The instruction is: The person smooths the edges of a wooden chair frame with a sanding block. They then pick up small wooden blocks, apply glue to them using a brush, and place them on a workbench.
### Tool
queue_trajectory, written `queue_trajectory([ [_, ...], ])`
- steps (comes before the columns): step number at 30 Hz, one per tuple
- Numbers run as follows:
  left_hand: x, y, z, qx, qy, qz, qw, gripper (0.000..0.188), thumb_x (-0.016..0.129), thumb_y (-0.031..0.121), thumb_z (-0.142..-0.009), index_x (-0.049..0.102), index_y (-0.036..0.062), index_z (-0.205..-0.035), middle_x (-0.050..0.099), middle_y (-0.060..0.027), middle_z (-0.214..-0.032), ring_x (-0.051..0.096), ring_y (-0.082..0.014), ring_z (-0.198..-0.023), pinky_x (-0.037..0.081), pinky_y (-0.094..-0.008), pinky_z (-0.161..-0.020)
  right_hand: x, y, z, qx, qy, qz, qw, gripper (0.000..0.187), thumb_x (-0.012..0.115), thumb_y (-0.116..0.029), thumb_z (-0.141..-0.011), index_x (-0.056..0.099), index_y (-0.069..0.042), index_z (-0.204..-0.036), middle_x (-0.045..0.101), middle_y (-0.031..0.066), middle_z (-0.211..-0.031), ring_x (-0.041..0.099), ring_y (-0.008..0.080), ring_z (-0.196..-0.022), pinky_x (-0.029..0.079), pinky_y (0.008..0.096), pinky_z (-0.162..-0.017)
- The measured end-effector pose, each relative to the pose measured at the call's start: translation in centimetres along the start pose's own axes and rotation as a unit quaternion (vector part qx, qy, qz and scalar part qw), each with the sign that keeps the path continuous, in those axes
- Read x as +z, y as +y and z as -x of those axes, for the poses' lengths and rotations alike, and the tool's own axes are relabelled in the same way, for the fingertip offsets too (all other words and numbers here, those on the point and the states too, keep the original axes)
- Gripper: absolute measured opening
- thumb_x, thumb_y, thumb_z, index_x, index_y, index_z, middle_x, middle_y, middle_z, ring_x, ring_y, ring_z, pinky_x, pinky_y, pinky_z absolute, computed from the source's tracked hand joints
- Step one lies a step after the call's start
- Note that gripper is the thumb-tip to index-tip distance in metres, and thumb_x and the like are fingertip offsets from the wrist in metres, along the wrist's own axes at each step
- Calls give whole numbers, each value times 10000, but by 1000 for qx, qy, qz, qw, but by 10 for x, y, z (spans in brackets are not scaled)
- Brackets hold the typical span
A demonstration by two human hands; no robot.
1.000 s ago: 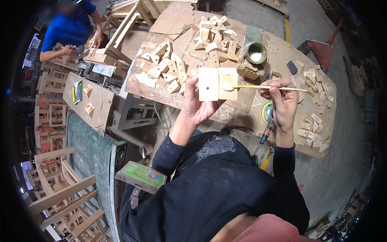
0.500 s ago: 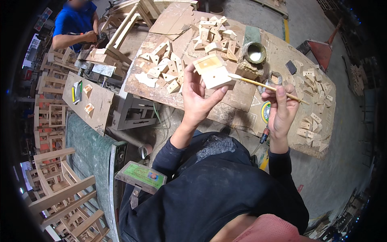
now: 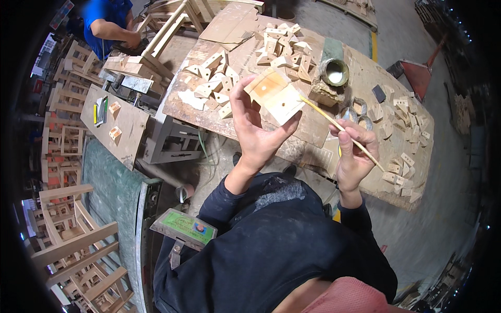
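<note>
Head camera view: the left hand holds up a pale wooden block above the near side of the tabletop, its fingers curled partway round it, thumb at the lower edge and the others at the left side. Two faces of the block show: a tawny one with a small pale spot, and a lighter one with a dark round hole. The right hand has its fingers closed in a pinch on a thin yellowish stick, which slants up and left to the block's right edge; from this angle it is hard to say whether the tip touches the wood or stops just short.

Beyond the stick, a round pot with white stuff inside sits on a crusted support. Small drilled wooden pieces lie in a left heap, a far heap and a scattered group at the right, near a dark flat pad. At upper left, a co-worker in a blue shirt leans over a wooden frame.
</note>
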State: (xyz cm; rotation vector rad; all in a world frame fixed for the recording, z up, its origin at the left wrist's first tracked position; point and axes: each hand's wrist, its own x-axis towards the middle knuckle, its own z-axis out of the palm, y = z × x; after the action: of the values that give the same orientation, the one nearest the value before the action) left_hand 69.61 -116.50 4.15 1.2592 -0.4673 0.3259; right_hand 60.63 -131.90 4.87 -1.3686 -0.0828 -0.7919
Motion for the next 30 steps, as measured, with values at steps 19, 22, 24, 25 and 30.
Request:
queue_trajectory([
  [19, -7, -8, 1, -20, 16, 73, 997, 898, 689, -99, -678, 224, 37, -1434, 352, -131, -1360, 494, -233, -1216, 497, -340, -962, 7, 0, -5, 83, 43, -61, 994, 107, 639, -62, -929, 546, -10, -933, 682, 200, -936, 706, 244, -774, 602, 358, -723],
  [22, -10, -10, 3, -19, 6, 48, 999, 911, 650, -129, -684, 197, 36, -1456, 358, -144, -1363, 517, -245, -1202, 514, -345, -939, 10, 5, -10, 78, 53, -57, 994, 95, 632, -52, -932, 547, -10, -933, 683, 200, -952, 708, 247, -798, 601, 359, -736],
  [24, -9, -10, 3, -22, 14, 61, 998, 899, 654, -114, -674, 206, 27, -1441, 354, -139, -1343, 508, -240, -1205, 503, -343, -958, 11, 7, -11, 78, 44, -52, 995, 88, 631, -42, -930, 549, -11, -935, 683, 201, -968, 708, 245, -822, 601, 357, -745],
  [25, -7, -8, 2, -26, 20, 75, 997, 884, 667, -91, -667, 221, 19, -1423, 352, -129, -1323, 495, -231, -1210, 494, -338, -974, 12, 8, -12, 77, 40, -49, 995, 86, 631, -37, -929, 549, -12, -937, 682, 201, -976, 709, 245, -834, 600, 357, -750],
  [30, -4, -2, 0, -16, 33, 74, 997, 879, 684, -68, -659, 232, 12, -1409, 359, -121, -1301, 494, -221, -1207, 494, -329, -978, 16, 11, -12, 79, 36, -39, 995, 102, 645, -1, -910, 559, -5, -964, 678, 199, -1011, 706, 240, -885, 597, 345, -784],
])
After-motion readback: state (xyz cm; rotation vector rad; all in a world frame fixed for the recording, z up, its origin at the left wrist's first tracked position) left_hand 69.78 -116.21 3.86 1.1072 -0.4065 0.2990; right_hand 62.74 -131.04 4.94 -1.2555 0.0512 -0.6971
